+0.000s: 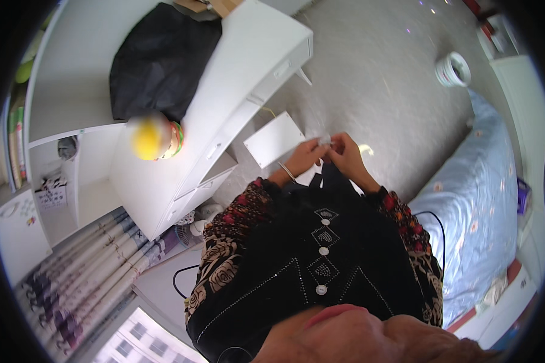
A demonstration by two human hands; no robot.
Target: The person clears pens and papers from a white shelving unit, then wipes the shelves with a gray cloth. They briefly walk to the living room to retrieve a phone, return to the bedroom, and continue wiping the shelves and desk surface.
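Note:
My left hand (pixel 305 155) and my right hand (pixel 347 158) meet in front of my body, over the grey floor. Pinched between their fingertips is a small, whitish, translucent piece (pixel 324 139), possibly plastic; its exact kind is too small to make out. A pale bracelet (pixel 287 171) circles my left wrist. Just left of my left hand, lower down, lies a white rectangular panel (pixel 272 139) with small dots at its corners, perhaps a stool top. White material (pixel 309 176) shows below the hands, partly hidden by dark clothing.
A white desk (pixel 236 59) with drawers runs along the left, bearing a black bag (pixel 163 63) and a yellow-topped round object (pixel 147 139). A bed with a light-blue cover (pixel 472 204) stands at right. A white bucket (pixel 453 69) sits on the floor beyond it. Curtains (pixel 95 263) hang lower left.

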